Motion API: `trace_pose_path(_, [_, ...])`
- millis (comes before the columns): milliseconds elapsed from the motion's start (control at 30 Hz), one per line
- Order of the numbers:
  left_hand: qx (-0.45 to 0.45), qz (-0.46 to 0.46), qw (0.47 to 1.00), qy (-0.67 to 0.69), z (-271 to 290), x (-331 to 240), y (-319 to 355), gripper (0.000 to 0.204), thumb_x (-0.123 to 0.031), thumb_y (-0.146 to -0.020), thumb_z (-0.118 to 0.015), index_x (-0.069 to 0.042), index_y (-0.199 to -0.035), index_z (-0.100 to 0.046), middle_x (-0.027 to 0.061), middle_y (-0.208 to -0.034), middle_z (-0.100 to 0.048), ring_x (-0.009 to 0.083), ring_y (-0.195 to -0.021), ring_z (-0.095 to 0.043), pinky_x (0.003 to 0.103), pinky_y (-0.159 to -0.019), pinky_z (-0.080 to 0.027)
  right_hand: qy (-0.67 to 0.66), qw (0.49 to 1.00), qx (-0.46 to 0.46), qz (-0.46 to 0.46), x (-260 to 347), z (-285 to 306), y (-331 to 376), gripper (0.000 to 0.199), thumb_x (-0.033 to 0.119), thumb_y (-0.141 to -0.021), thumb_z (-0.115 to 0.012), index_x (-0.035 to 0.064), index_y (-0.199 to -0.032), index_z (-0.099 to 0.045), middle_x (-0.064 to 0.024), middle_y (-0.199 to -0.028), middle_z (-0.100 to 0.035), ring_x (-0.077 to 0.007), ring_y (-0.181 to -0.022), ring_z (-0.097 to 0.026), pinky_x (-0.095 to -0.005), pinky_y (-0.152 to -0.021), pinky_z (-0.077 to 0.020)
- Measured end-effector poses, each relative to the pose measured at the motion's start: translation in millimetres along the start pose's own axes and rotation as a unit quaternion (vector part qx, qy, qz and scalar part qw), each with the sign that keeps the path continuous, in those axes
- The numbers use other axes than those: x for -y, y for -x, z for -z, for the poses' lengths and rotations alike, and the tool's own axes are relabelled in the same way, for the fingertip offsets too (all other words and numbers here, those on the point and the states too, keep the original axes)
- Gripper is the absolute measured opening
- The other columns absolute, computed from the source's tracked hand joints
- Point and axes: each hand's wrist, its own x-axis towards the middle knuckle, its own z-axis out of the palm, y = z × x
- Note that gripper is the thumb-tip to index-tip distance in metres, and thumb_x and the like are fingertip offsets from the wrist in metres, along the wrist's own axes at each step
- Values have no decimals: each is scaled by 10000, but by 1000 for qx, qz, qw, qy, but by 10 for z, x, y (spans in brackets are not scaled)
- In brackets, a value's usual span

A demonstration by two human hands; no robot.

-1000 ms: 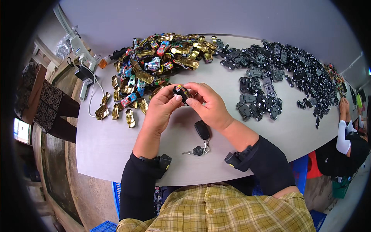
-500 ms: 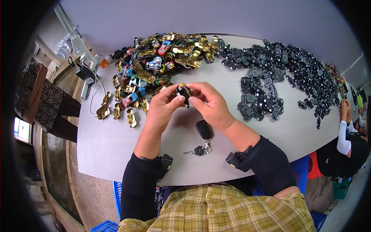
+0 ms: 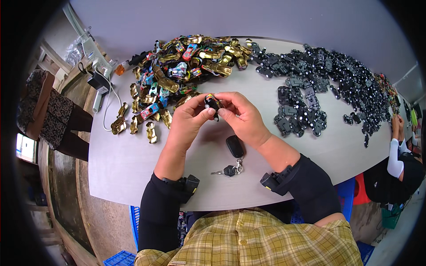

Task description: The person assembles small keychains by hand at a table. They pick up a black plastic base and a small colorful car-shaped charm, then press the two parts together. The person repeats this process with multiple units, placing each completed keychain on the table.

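Both my hands meet above the middle of the grey table around one small toy car with a black underside and a bit of colour on top. My left hand pinches it from the left with thumb and fingers. My right hand grips it from the right. Behind my hands lies a heap of gold and coloured toy car bodies. To the right spreads a heap of black wheeled chassis parts.
A black key fob with keys lies on the table just under my wrists. A white tool with a cable sits at the far left edge. One person stands at left; another person's arm reaches in at right.
My hands have stayed in the same spot. The fingers have shifted slightly on the small toy car; nothing else moved.
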Motion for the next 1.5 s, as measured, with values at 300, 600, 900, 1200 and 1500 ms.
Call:
trace_pose_path(300, [-4,10,999,33,9,4,13,373,-46,-880,-719,36,-1231,-620,49,-1023,-680,119,-891,-628,264,-800,-536,-60,998,17,1,18,-8,0,352,-32,-912,-612,81,-1246,-600,-17,-1015,-565,-90,-850,-572,-243,-772,-504])
trace_pose_path(600, [1,-12,1000,20,-5,-4,15,362,-42,-876,-722,32,-1218,-632,46,-1008,-680,116,-881,-627,258,-791,-534,-89,995,30,-16,20,7,-14,329,-28,-921,-606,79,-1233,-606,-13,-1039,-576,-80,-861,-564,-237,-784,-495])
trace_pose_path(900, [3,-25,999,-25,18,-5,6,366,-37,-875,-723,29,-1223,-632,54,-1023,-683,118,-900,-634,259,-798,-541,-92,994,56,-18,9,70,-38,326,-38,-921,-593,70,-1228,-614,-8,-1104,-585,-76,-886,-548,-238,-810,-481])
trace_pose_path(1200, [-3,-16,1000,-8,-28,-40,35,366,-22,-872,-722,28,-1223,-631,50,-1041,-662,124,-933,-641,261,-812,-540,-133,987,65,-63,54,64,-27,296,-18,-955,-576,76,-1235,-586,-8,-1066,-614,-70,-907,-580,-234,-821,-490])
trace_pose_path(1500, [3,-82,995,-62,-56,-12,38,371,-7,-875,-715,21,-1234,-628,37,-1015,-642,122,-916,-643,252,-822,-529,-104,994,43,-7,7,55,-52,295,-16,-935,-614,73,-1216,-604,-9,-1068,-593,-76,-893,-570,-236,-795,-488])
